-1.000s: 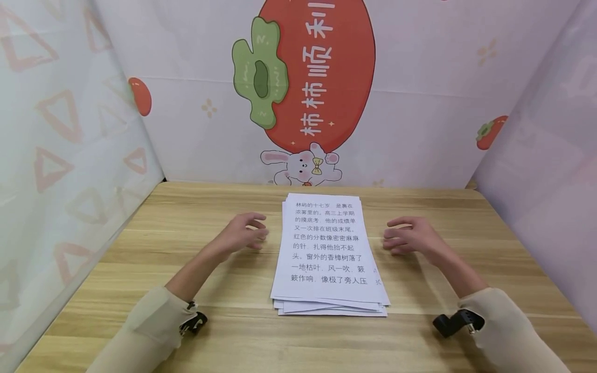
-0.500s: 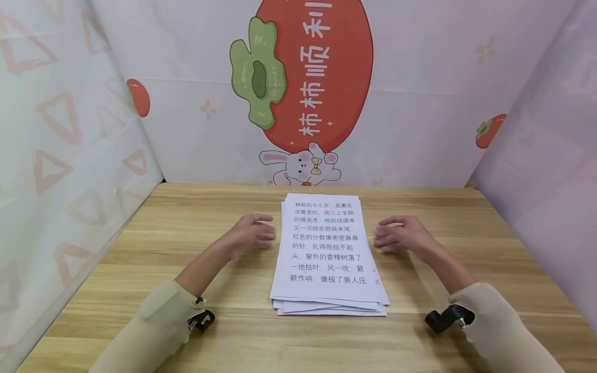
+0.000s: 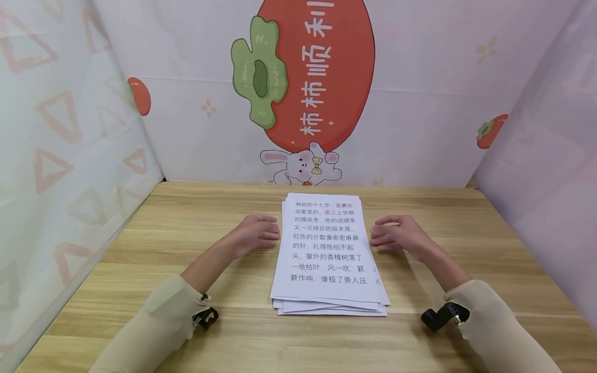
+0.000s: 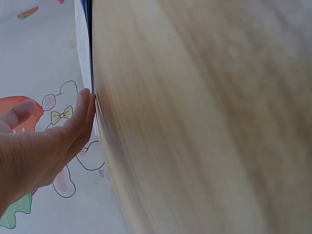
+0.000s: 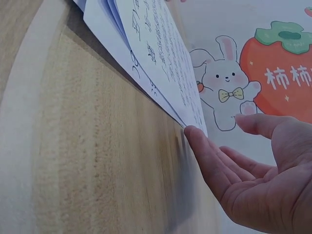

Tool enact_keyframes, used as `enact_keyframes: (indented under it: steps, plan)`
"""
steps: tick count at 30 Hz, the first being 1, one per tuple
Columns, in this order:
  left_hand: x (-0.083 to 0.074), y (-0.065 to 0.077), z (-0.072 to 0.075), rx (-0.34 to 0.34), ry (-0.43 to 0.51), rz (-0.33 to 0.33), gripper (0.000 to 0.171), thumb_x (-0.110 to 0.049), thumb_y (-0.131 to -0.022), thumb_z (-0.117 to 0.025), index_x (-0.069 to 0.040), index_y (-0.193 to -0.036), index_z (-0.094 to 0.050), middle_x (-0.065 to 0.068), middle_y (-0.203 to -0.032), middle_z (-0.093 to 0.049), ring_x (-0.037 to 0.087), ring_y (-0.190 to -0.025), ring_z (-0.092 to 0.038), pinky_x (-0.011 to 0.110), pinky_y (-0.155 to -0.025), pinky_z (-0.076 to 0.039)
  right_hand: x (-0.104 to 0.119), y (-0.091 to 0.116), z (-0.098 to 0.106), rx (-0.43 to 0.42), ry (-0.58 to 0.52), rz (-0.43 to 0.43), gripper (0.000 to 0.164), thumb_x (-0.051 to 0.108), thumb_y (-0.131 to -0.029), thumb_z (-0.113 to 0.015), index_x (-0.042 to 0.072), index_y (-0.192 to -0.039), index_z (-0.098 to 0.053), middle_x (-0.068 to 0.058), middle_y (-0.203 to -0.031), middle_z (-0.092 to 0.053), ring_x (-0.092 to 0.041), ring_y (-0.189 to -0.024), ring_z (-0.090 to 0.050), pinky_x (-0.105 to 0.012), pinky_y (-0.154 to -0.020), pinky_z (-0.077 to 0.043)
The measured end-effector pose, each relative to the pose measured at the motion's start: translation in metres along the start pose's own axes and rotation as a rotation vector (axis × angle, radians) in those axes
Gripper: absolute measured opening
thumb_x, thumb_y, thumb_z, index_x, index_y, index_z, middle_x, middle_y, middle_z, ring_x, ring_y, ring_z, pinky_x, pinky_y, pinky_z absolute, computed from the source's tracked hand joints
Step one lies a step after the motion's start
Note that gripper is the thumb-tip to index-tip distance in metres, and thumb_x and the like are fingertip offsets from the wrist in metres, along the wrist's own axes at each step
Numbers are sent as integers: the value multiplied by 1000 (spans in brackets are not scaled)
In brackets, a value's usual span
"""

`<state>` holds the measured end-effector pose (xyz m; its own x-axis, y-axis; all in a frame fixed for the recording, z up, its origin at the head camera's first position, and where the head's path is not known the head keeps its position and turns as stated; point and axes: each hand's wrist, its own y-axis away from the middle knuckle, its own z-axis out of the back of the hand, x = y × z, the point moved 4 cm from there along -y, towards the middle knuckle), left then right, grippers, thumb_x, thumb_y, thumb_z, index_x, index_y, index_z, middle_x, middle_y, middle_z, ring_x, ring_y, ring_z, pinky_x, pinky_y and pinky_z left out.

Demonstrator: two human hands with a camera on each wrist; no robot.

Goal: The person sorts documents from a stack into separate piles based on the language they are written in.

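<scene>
A stack of printed paper sheets (image 3: 326, 248) lies on the wooden table, its edges uneven at the bottom and lower right. My left hand (image 3: 255, 233) is at the stack's left edge, fingertips right at the paper and fingers extended. On the opposite side my right hand (image 3: 397, 234) has its fingertips right at the right edge, fingers loosely bent. The right wrist view shows the fingers (image 5: 195, 136) touching the side of the sheets (image 5: 161, 63), with the thumb held apart. In the left wrist view the left hand (image 4: 44, 146) reaches the sheets' edge, nothing gripped.
The wooden table (image 3: 186, 342) reaches back to a printed cloth backdrop (image 3: 420, 129) with a fruit and a rabbit. Cloth walls (image 3: 60, 155) stand at both sides. Black wrist straps (image 3: 205, 317) with cameras sit at the sleeve ends.
Both hands have moved inward from the sides, the left to the right and the right to the left, up to the stack's edges. The paper stack has stayed in place.
</scene>
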<state>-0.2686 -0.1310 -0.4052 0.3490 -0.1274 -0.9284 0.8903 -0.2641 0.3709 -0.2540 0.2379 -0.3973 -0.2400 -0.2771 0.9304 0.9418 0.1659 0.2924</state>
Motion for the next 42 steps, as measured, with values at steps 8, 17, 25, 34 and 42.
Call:
enact_keyframes:
  steps: [8, 17, 25, 34, 42]
  plan:
    - [2, -3, -4, -11, 41, 31, 47, -3, -107, -47, 12, -150, -37, 33, -138, -54, 41, -127, -59, 43, -104, -56, -1, -3, -1, -5, -4, -13, 52, 9, -104, -61, -17, -144, -41, -25, -115, -73, -25, -95, -77, -39, -84, -65]
    - [1, -2, -5, -6, 61, 23, 46, -1, -107, -47, 13, -150, -37, 32, -137, -54, 40, -126, -60, 45, -106, -55, -1, -3, -2, -5, -15, -12, 53, 11, -104, -61, -17, -145, -41, -27, -117, -72, -26, -96, -77, -40, -85, -65]
    - [-1, 4, -8, -14, 50, 21, 47, -3, -107, -47, 13, -150, -37, 31, -135, -54, 40, -123, -60, 45, -107, -55, -1, -1, -3, -2, -37, -13, 54, 12, -105, -60, -17, -146, -39, -28, -120, -71, -27, -98, -77, -40, -86, -64]
    - [-1, 7, -11, -21, 28, 10, 45, -9, -109, -48, 12, -147, -40, 30, -134, -54, 40, -123, -60, 45, -107, -54, -4, -1, -3, -8, -33, -37, 51, 12, -106, -59, -14, -146, -41, -28, -124, -69, -28, -102, -76, -40, -88, -63]
    - [-4, 11, -14, -24, 33, 1, 45, -9, -108, -49, 11, -147, -41, 30, -136, -54, 40, -126, -58, 46, -107, -54, -3, 1, -3, 5, -55, -37, 52, 12, -106, -59, -13, -147, -40, -28, -127, -68, -28, -103, -75, -41, -90, -63]
